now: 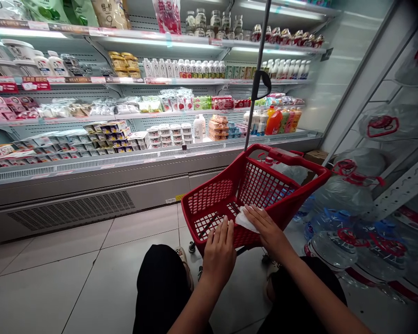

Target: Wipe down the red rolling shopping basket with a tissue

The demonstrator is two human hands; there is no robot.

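Observation:
Before my knees stands a red plastic shopping cart [212, 195] with a grid-walled basket. My left hand [220, 254] lies against the near side of the basket, fingers stretched straight and their tips at the rim; its thumb is hidden. To the right of it, my right hand [264, 227] presses a white cloth or tissue [245, 220] onto the near rim, fingers over it. Part of the white piece is covered by that hand. Through the basket's grid, the bottom shows nothing but floor and dark bars.
A chilled display case [160, 169] with dairy goods runs along the back. A dark pole with a hook-like holder [261, 86] rises behind the cart. Large water bottles [334, 248] crowd the right side. Pale floor tiles [132, 273] stretch to the left of my knees.

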